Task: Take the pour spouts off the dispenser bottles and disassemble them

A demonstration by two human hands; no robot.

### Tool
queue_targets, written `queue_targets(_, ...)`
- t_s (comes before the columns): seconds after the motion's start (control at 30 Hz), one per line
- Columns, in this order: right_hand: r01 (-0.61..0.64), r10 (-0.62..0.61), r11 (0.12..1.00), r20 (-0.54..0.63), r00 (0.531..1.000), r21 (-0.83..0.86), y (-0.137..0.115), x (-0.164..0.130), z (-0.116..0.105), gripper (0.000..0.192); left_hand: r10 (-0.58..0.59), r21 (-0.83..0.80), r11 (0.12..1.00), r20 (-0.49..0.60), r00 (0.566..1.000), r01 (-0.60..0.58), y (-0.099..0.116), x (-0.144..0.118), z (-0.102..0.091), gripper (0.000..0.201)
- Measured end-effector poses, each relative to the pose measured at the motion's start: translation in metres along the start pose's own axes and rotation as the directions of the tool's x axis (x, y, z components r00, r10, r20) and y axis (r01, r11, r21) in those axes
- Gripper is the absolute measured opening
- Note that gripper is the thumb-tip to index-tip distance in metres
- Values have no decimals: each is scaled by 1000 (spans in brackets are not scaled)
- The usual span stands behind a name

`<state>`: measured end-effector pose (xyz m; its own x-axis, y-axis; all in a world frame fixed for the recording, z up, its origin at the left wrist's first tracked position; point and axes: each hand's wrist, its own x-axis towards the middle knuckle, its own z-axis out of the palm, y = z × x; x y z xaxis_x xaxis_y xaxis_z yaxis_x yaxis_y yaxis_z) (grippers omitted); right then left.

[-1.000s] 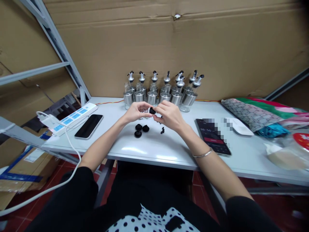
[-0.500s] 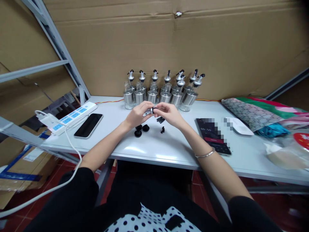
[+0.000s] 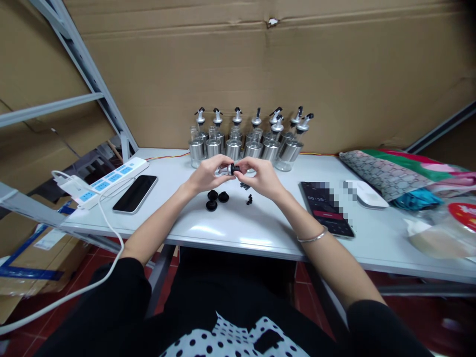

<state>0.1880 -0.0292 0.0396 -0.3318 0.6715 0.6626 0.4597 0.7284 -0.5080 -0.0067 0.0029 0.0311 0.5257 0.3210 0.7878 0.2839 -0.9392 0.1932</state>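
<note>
The spout (image 3: 234, 169) lies lengthwise roughly from nine to three o'clock, its pale end clamped in my left hand (image 3: 208, 174), its black end pinched by my equally near right hand (image 3: 261, 176), bottles (image 3: 233, 150) beyond at twelve.

Black sleeves (image 3: 128, 285); thin silver bangle (image 3: 313, 238), right forearm; black-dotted white garment front (image 3: 208, 343).

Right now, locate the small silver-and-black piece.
In the head view, the piece is near centre, held between the left hand and right hand, in front of the metal-sleeved glass bottles.
</note>
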Motion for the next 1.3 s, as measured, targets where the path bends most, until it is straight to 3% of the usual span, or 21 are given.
queue_targets(0.2,227,-236,960,-36,971,-164,5,-1,4,8,-72,-81,994,4,997,72,-2,0,-1,30)
queue_targets(0.4,350,-363,899,-1,932,-264,7,-2,4,11,-265,-244,931,58,962,271,-4,0,-1,38)
queue_targets(0.53,444,-451,823,66,890,-354,4,-3,2,15,-430,-492,741,177,885,458,-3,1,-1,48)
queue_targets(0.63,493,-492,774,112,863,-397,1,-4,1,18,-478,-601,571,310,822,559,-4,2,-4,51)
queue_targets(0.77,455,-438,793,140,888,-404,-1,-5,2,23,-484,-621,493,386,785,610,-6,2,-8,51)
queue_targets(0.83,409,-390,840,129,912,-356,-1,-6,4,22,-477,-612,503,392,787,610,-7,1,-6,51)
queue_targets(0.9,335,-325,910,83,942,-243,0,-7,5,15,-465,-582,572,351,813,578,-8,-2,-2,51)
queue_targets(0.97,203,-203,975,11,979,-94,1,-8,7,22,-427,-493,731,209,880,472,-8,-5,4,47)
queue_targets(1.07,-29,31,997,-23,999,67,4,-7,11,30,-188,-198,963,-3,982,184,-8,-10,13,32)
queue_targets(1.17,-151,150,981,21,989,122,7,-6,13,22,24,-6,1000,16,1000,-24,-9,-13,16,22)
queue_targets(1.3,-214,213,955,29,977,204,10,-5,13,22,29,22,999,38,999,-30,-10,-12,14,25)
